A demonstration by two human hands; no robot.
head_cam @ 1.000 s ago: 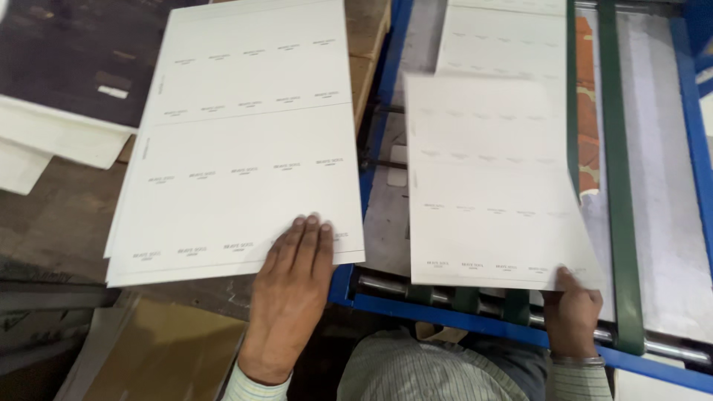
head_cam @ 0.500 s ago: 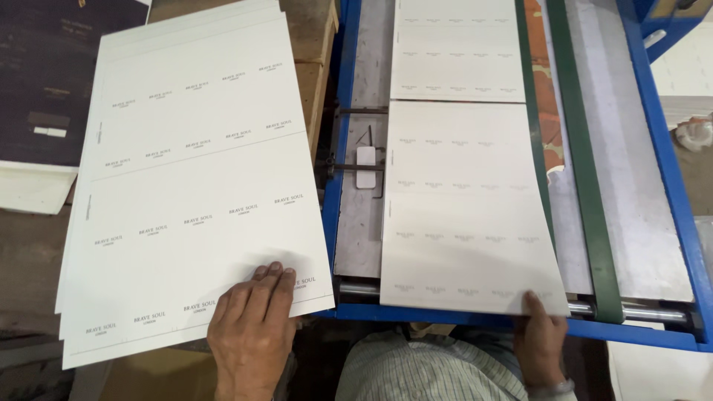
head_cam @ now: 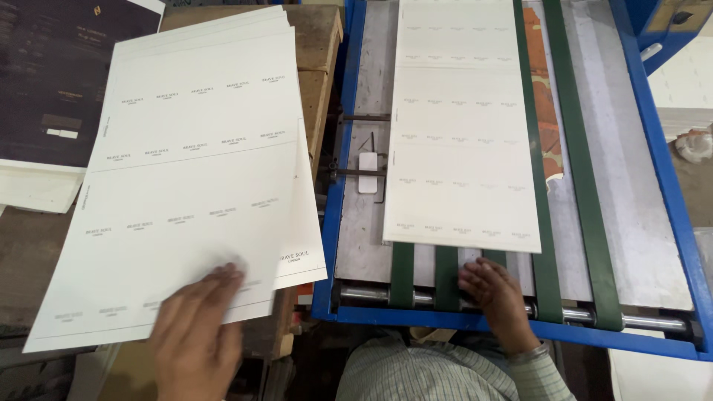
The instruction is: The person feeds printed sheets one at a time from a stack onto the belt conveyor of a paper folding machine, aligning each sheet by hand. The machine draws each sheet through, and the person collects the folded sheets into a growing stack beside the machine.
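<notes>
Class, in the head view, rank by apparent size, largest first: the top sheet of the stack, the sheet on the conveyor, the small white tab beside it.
1. Top sheet
2. Conveyor sheet, possibly similar, just farther away
3. White tab

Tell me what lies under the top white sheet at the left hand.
Under the top printed sheet, more white sheets of the same stack peek out at its right and upper edges. The left hand presses the near edge. How many lie beneath, and the table under them, is covered.

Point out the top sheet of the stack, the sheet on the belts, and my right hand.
top sheet point(head_cam: 186, 186), head view, bare middle.
sheet on the belts point(head_cam: 464, 160), head view, centre.
right hand point(head_cam: 494, 293), head view, back of hand.
</notes>
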